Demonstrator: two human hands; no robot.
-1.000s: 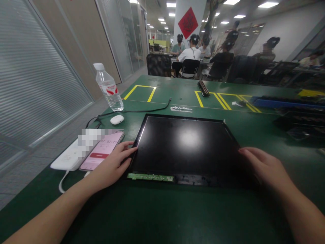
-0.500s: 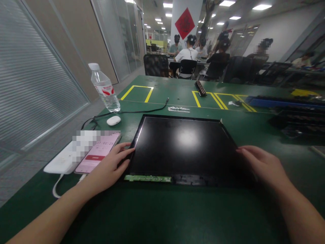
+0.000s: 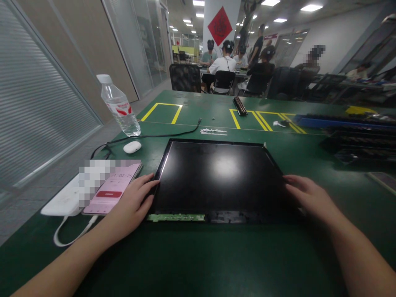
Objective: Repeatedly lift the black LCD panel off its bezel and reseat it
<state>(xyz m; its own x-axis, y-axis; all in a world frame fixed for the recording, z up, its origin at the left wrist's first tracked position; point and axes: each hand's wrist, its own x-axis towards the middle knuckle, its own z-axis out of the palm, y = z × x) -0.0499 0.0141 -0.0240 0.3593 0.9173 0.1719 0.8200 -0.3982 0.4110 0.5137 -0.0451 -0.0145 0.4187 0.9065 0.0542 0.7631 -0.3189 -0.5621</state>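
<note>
A black LCD screen panel [image 3: 216,177] lies face up on the green table, with a strip of green circuit board [image 3: 176,217] along its near left edge. My left hand [image 3: 136,202] holds the panel's left edge, fingertips on the frame and thumb a little nearer to me. Opposite it, my right hand [image 3: 309,198] grips the right edge with bent fingers; part of its grip is in shadow. Close to my left wrist are a phone [image 3: 113,194] with a pink screen and a white power bank [image 3: 63,202].
A tilted-looking water bottle [image 3: 119,109], a white earbud case [image 3: 132,147] and a black cable [image 3: 167,135] sit at the left. White scraps [image 3: 213,131] lie beyond the panel. Dark parts and a blue strip [image 3: 337,121] occupy the right. Several people sit at tables behind.
The view has shifted slightly, so most things appear farther left. My right fingers look slightly more spread at the panel's edge. The panel stays about where it was on the table.
</note>
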